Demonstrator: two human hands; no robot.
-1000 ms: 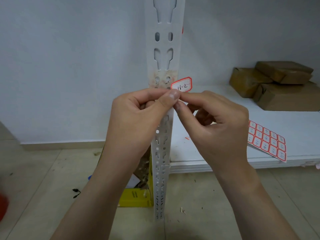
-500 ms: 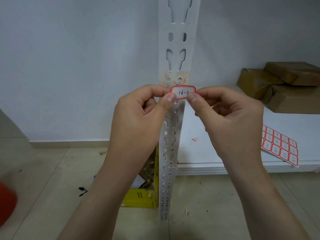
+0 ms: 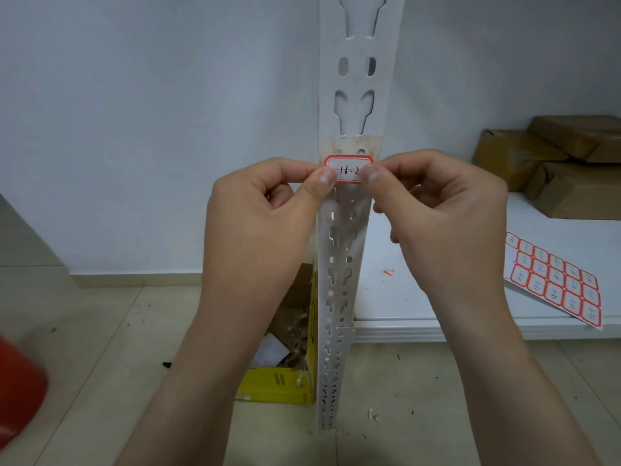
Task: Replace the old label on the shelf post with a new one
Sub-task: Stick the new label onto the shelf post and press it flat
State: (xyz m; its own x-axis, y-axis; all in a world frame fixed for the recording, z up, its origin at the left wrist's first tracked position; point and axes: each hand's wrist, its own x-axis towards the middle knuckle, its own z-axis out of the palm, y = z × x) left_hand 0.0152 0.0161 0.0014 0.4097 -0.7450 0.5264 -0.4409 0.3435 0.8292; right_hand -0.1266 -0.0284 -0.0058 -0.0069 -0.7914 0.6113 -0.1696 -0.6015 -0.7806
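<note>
Pinching a small red-bordered label (image 3: pixel 348 170) by its two short ends, both hands meet at the middle of the frame in front of the white slotted shelf post (image 3: pixel 356 79): the left hand (image 3: pixel 258 227) has thumb and forefinger closed on the label's left edge, the right hand (image 3: pixel 447 220) has the same grip on its right edge, so only the label's width keeps the fingertips apart. The label is level, with handwriting in dark ink on its white centre, and it spans almost the whole face of the post; whether it already touches the metal cannot be told. Just above its top edge a discoloured, yellowish patch of residue (image 3: pixel 351 144) crosses the post, with two small holes showing in it. The post runs from the top of the frame down to the tiled floor (image 3: pixel 100 348) at lower centre, and its left edge borders bare wall, leaving open room on that side. To the right of the post a white shelf (image 3: pixel 420 326) stretches to the right edge of the frame; a sheet of red-bordered labels (image 3: pixel 554 280) lies at its front, one corner overhanging the shelf lip, and brown paper-wrapped parcels (image 3: pixel 554 169) are stacked further back in the upper right. A tiny red scrap (image 3: pixel 388 272) lies on the shelf near the post. Behind the left forearm, at lower centre, an open yellow box (image 3: pixel 282 388) stands against the post's foot. A blurred red object (image 3: pixel 16 391) cuts in at the lower left edge.
</note>
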